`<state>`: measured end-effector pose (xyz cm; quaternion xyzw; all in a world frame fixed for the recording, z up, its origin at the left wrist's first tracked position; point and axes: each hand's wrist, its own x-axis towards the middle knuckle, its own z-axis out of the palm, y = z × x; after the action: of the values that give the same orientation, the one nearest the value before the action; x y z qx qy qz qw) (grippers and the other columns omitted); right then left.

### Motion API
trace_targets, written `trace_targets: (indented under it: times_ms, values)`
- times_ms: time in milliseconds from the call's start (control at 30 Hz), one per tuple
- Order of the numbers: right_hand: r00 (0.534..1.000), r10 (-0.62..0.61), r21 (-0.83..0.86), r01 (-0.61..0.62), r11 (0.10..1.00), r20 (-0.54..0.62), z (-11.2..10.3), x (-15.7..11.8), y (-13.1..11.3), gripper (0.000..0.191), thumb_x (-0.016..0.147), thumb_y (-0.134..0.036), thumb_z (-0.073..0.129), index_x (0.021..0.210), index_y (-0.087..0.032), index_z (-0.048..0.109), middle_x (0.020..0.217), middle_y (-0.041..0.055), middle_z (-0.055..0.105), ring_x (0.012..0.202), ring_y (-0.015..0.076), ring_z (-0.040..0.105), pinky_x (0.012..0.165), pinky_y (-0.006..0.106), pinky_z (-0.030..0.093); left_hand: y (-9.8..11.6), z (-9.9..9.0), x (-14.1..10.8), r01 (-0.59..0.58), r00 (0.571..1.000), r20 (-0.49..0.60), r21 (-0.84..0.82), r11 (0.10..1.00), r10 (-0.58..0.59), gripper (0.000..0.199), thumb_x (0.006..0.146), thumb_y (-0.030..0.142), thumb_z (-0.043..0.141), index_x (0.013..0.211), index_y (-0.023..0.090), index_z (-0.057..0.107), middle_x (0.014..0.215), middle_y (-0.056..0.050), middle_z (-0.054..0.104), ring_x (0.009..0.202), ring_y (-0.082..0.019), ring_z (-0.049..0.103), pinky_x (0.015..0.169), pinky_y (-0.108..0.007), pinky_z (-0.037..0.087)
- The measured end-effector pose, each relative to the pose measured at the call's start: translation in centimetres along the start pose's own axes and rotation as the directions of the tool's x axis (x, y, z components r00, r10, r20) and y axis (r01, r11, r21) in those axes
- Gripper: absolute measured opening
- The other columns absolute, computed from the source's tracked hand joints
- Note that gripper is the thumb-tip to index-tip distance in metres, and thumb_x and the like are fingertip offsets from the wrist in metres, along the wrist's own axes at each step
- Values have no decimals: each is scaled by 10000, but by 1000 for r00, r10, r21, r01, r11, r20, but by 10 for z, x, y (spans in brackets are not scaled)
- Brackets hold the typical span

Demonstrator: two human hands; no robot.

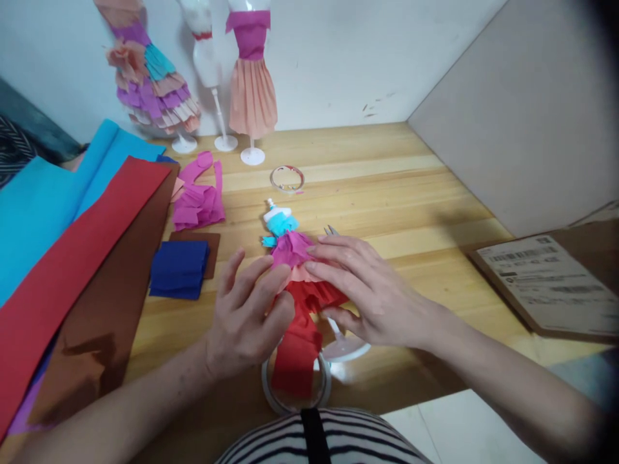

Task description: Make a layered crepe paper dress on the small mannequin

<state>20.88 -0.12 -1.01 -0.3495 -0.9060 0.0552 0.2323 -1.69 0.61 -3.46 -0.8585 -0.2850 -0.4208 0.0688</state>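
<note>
A small white dress form lies on the wooden table, wearing a blue top (pixel 282 223), a magenta layer (pixel 291 248), a peach layer and a red ruffled skirt (pixel 312 296). My left hand (pixel 254 309) is at the skirt's left side, its fingers curled and thumb near the index finger; what they hold, if anything, is hidden. Flat over the skirt's right side rests my right hand (pixel 367 283), fingers stretched out. The form's round white base (pixel 346 348) shows beneath my right hand. A red strip (pixel 294 367) lies over a roll of tape (pixel 271 393). Scissor tips (pixel 331 230) poke out above my right fingers.
Blue folded paper (pixel 178 269), magenta scraps (pixel 198 205) and long red (pixel 91 251), brown and blue sheets lie left. Three dress forms, one in a peach skirt (pixel 253 96), stand by the wall. A small ring (pixel 287 169) lies behind; a cardboard box (pixel 546 283) is right.
</note>
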Motion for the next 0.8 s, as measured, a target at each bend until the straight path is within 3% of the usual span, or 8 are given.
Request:
trace_targets:
  times_ms: [133,333,467,633,800]
  values:
    - [999,24,-57,-26,998,-38,11,7,2,551,845,-233,569,1375,-235,417,1300,159,564,1284,336,458,999,563,436,1,0,-3,-13,999,39,-43,999,15,118,795,50,568,768,162,589,984,-89,723,1069,-255,614,1029,-545,409]
    - [990,26,22,-23,999,-137,9,11,5,455,839,-142,540,1280,-248,506,1189,138,625,1216,295,535,946,495,497,-1,1,-2,-89,995,30,-64,994,91,140,816,69,527,741,183,556,980,-50,733,1073,-221,623,1074,-508,381]
    - [991,45,34,-41,999,-128,13,11,4,469,857,-178,546,1313,-266,489,1341,141,551,1277,295,487,982,524,467,0,2,0,-110,994,8,-76,991,111,131,808,72,541,727,174,554,965,-53,738,1036,-226,648,1072,-497,396]
    - [994,12,26,-10,1000,-105,18,18,6,181,862,-238,588,1036,-217,631,1329,154,572,1295,307,470,980,516,462,4,-1,5,-44,999,-6,-14,999,44,196,877,119,442,747,194,569,861,27,707,904,-140,683,1036,-387,445]
    - [983,34,62,-23,998,-181,20,18,6,98,864,-188,553,885,-222,642,1230,134,644,1214,283,556,928,487,500,2,-1,2,-89,996,-5,-30,996,89,128,826,81,524,762,184,565,779,-4,688,824,-147,661,1014,-431,460]
